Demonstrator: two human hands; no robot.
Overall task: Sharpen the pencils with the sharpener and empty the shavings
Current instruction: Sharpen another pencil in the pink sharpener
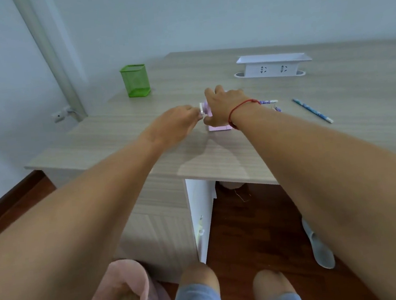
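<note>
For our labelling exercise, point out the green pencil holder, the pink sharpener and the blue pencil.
green pencil holder (135, 82): head view, front mesh wall.
pink sharpener (219, 127): head view, lower body.
blue pencil (312, 110): head view, mid-shaft.

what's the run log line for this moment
step: sharpening | left hand: pinches crank | right hand: grips sharpener on desk | blue pencil: loose on desk, right side

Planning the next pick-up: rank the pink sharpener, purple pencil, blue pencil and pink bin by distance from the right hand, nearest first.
1. Pink sharpener: under the right hand, gripped by it.
2. Purple pencil: just right of that hand.
3. Blue pencil: farther right.
4. Pink bin: down on the floor, lower left.
</note>
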